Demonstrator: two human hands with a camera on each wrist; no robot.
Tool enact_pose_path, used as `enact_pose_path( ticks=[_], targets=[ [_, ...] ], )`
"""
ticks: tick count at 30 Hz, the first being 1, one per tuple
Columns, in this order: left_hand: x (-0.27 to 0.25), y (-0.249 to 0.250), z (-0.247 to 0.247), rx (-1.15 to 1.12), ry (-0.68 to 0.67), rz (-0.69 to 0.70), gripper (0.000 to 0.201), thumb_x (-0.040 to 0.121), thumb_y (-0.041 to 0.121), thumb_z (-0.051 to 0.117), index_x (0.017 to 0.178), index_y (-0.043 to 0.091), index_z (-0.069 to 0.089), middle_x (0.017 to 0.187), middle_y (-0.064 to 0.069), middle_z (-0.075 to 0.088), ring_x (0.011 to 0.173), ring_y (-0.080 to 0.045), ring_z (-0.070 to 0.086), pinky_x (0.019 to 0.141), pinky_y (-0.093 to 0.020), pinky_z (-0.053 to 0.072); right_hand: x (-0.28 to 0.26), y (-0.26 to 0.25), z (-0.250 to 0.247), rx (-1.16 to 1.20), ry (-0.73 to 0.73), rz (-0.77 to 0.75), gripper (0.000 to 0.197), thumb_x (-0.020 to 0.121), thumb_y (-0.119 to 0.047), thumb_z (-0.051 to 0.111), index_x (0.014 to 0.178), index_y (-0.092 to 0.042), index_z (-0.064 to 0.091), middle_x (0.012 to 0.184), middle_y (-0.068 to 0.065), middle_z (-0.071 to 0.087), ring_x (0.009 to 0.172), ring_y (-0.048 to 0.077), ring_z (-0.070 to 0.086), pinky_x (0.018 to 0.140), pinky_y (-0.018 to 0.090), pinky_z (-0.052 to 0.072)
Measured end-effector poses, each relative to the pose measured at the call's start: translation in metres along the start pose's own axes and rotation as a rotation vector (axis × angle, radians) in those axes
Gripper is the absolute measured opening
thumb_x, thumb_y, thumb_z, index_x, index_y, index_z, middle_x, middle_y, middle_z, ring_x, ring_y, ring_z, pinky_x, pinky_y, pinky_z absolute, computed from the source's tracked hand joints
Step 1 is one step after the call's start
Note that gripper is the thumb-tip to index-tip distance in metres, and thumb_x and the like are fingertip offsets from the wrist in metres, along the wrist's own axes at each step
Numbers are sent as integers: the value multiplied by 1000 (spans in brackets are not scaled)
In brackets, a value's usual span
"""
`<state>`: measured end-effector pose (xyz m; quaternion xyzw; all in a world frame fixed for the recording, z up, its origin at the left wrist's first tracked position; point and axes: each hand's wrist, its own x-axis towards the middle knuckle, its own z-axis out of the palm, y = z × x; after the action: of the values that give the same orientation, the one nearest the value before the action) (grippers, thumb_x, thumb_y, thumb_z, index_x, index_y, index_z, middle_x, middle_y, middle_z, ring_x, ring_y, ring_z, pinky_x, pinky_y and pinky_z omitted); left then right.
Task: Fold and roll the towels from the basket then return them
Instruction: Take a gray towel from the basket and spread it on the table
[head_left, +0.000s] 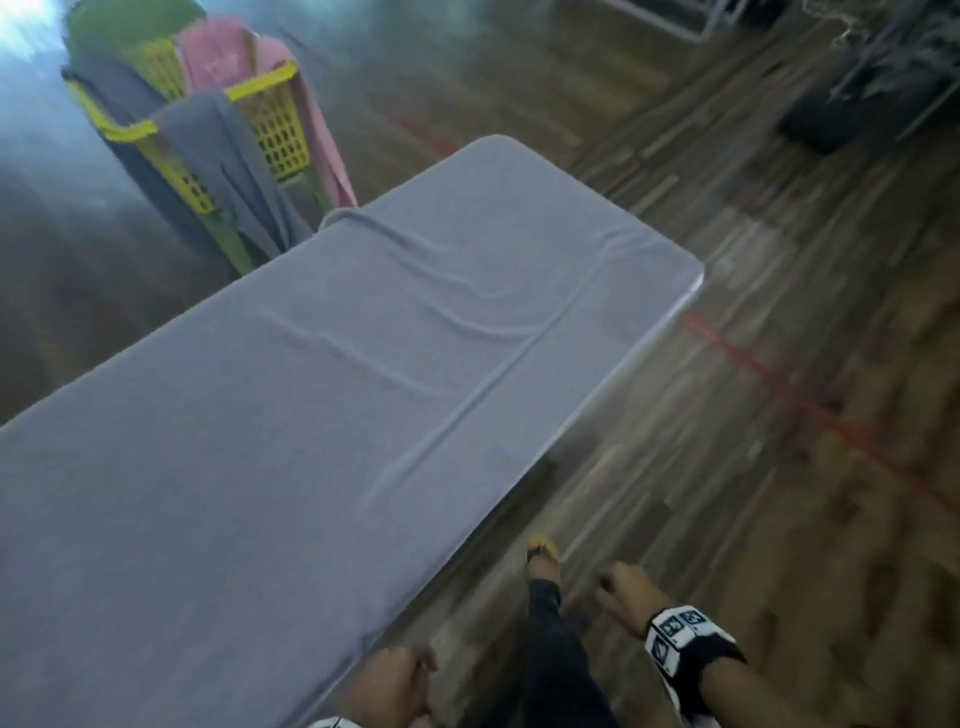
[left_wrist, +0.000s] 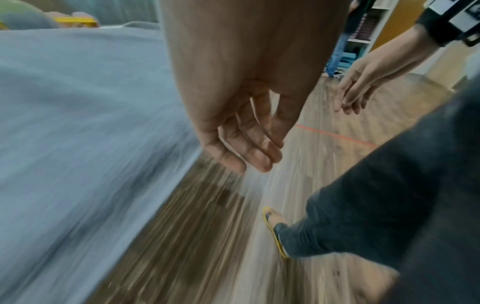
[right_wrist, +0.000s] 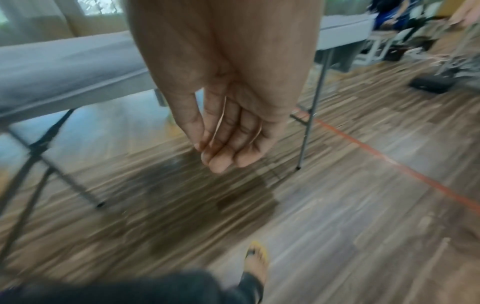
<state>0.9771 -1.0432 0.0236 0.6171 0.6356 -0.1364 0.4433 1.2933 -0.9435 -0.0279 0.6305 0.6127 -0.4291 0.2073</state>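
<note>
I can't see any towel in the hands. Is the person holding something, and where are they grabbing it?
Nothing is held. The left hand and right hand both hang empty with loose fingers, beside the table.

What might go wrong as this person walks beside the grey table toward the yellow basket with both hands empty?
The grey towel and pink towel hang far over the yellow plastic basket; tugging one might tip it. Neither the left hand nor the right hand holds anything. A sandalled foot steps near the folding table's legs: a possible trip.

Yellow basket beyond the table's far end, grey towels and pink towels draped over its rim.
</note>
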Motion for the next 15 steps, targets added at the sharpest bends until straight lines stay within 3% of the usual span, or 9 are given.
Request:
enact_pose_path(
  ticks=[1, 3, 8, 10, 13, 15],
  targets=[
    [22, 28, -21, -48, 25, 12, 25, 94, 33, 43, 112, 35, 60, 115, 3, 65, 111, -17, 59, 91, -26, 43, 14, 10, -26, 16, 54, -8, 25, 89, -30, 51, 101, -16, 69, 100, 9, 69, 106, 30, 63, 82, 32, 45],
    [70, 75, -55, -12, 37, 29, 23, 88, 36, 40, 104, 32, 57, 105, 1, 68, 102, -21, 62, 84, -30, 46, 38, 23, -87, 45, 160, -18, 26, 93, -24, 52, 110, -13, 68, 108, 13, 69, 107, 31, 62, 86, 34, 46],
    [191, 214, -134, -7, 230, 240, 15, 89, 19, 48, 95, 19, 62, 99, -6, 67, 95, -28, 60, 80, -34, 45, 106, 52, -244, 101, 446, -52, 24, 93, -17, 53, 110, -14, 70, 112, 14, 67, 107, 32, 61, 90, 36, 46],
    [233, 256, -160, -11, 335, 264, 13, 89, 15, 50, 95, 16, 61, 101, -9, 65, 95, -32, 58, 80, -37, 46, 134, 62, -296, 78, 551, -98, 24, 91, -15, 54, 109, -16, 70, 113, 12, 67, 108, 32, 60, 92, 39, 48],
    [287, 301, -186, -24, 415, 275, 13, 88, 13, 51, 96, 11, 60, 101, -11, 61, 92, -33, 57, 77, -38, 45, 174, 71, -359, 6, 694, -216, 20, 86, -6, 57, 98, -11, 71, 104, 12, 67, 100, 35, 61, 86, 45, 50],
    [314, 322, -196, -21, 441, 270, 12, 87, 12, 51, 96, 9, 59, 99, -11, 59, 90, -32, 57, 74, -37, 44, 199, 78, -391, -60, 714, -280, 20, 83, -2, 59, 96, -10, 71, 101, 14, 65, 97, 37, 61, 83, 49, 50]
  ],
)
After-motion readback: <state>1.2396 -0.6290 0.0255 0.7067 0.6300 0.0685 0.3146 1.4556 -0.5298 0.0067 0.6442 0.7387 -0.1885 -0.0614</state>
